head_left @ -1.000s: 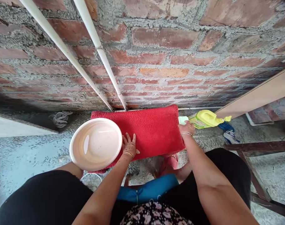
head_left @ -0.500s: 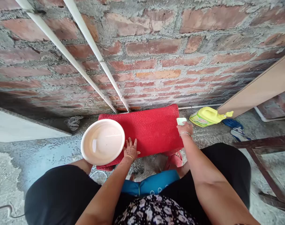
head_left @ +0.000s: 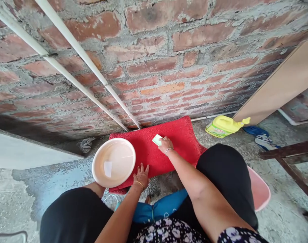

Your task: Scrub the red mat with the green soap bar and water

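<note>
A red mat (head_left: 179,148) with a rough looped surface is spread out low in front of me, by the wall. My right hand (head_left: 166,145) grips a pale green scrub brush (head_left: 158,139) on the upper middle of the mat; its bristle side is hidden underneath. My left hand (head_left: 142,176) lies with fingers spread on the mat's near edge. Just left of that hand, a cream basin (head_left: 95,168) holding water sits over the mat's left end.
A yellow jug (head_left: 223,126) stands on the floor at right, beside a blue-and-white item (head_left: 266,140). Two white pipes (head_left: 93,72) slant down the brick wall (head_left: 154,64). A pink tub (head_left: 260,190) shows beside my right knee. A wooden frame (head_left: 293,152) stands far right.
My right hand has carried the brush left, from the mat's right edge to its middle. My left hand stays at the near edge. The view has shifted, and the pink tub now shows.
</note>
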A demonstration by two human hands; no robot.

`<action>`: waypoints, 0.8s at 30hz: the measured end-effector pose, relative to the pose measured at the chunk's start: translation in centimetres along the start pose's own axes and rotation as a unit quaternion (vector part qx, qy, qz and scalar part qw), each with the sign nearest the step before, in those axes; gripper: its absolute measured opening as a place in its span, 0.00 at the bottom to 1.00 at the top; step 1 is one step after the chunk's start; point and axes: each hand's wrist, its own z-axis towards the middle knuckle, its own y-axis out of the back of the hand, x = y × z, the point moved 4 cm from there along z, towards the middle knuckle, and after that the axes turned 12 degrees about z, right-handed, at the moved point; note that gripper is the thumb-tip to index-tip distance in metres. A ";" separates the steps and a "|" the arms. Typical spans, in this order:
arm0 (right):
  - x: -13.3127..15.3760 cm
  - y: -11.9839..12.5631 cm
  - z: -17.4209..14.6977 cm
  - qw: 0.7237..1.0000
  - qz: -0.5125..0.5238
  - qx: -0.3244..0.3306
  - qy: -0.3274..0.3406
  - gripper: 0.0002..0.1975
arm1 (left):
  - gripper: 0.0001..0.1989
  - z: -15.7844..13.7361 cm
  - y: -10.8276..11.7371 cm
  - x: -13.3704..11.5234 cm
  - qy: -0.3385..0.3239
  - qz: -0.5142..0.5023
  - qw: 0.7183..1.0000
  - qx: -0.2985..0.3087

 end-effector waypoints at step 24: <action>-1.4 0.0 -1.7 0.999 -0.033 0.004 0.009 0.23 | 0.44 -0.1 0.0 -0.7 0.007 -0.003 1.000 0.017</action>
